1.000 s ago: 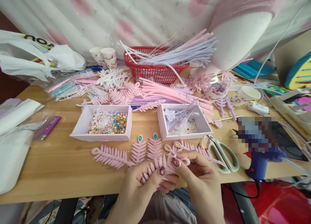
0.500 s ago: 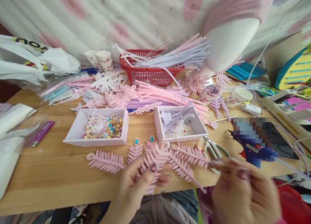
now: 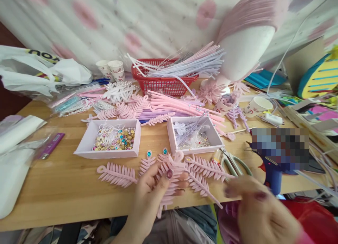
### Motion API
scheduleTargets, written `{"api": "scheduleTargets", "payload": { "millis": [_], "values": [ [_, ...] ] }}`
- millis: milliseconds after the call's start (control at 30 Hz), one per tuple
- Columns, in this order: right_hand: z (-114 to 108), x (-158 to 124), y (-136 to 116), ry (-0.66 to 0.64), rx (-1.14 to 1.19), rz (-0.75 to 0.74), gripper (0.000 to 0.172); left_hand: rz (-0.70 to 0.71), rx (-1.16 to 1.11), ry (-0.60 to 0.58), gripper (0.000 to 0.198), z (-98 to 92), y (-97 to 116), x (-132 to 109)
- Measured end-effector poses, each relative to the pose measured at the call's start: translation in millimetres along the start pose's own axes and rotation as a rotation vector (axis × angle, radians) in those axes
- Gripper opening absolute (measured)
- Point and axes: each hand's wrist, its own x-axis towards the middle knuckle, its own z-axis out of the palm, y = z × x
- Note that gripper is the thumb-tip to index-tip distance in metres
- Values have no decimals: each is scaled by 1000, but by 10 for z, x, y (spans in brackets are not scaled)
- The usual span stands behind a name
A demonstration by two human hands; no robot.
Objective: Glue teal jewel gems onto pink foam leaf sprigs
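My left hand (image 3: 151,198) pinches a pink pipe-cleaner leaf (image 3: 173,184) between thumb and fingers, its looped tip pointing up. Blurred by motion, my right hand (image 3: 264,210) is raised near the table's front edge with its fingers curled together; whatever they pinch cannot be made out. More pink leaves lie on the table: one on the left (image 3: 117,174), one with a teal gem (image 3: 148,163) and others to the right (image 3: 208,167). Scissors (image 3: 236,163) and a blue glue gun (image 3: 273,177) lie beyond my right hand.
Two white boxes stand ahead, the left box (image 3: 107,154) with gems and cord, the right box (image 3: 198,151) with beads and pins. Behind them are pink pipe cleaners (image 3: 174,104), a red basket (image 3: 163,85) and a white head form (image 3: 245,53). Paper cups (image 3: 257,106) stand behind.
My right hand has moved slightly down and turned. My left hand keeps hold of the leaf. The camera view has shifted a little.
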Motion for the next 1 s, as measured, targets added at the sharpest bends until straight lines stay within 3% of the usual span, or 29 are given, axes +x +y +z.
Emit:
{"api": "scheduleTargets", "payload": {
  "millis": [100,233,367,467,633,733,867,1000],
  "values": [
    [269,-11,-147,-319,64,-7,24,-41,107,-5,55,60,-29,-53],
    [446,65,-172,-438,177,125,25,-81,204,-102,47,85,3,-79],
    [420,83,-137,-436,210,214,31,-109,219,-177,47,104,36,-76],
    [371,78,-106,-420,230,187,27,-136,218,-194,50,127,46,-71],
    [191,138,-18,-320,134,62,17,-125,188,-87,60,159,59,-64],
    [127,180,7,-275,113,98,21,-110,177,-50,61,167,36,-66],
    [234,157,-62,-373,234,255,30,-14,268,-27,54,179,-4,-79],
    [355,100,-130,-416,311,319,32,-20,332,-58,44,180,1,-75]
  ]
}}
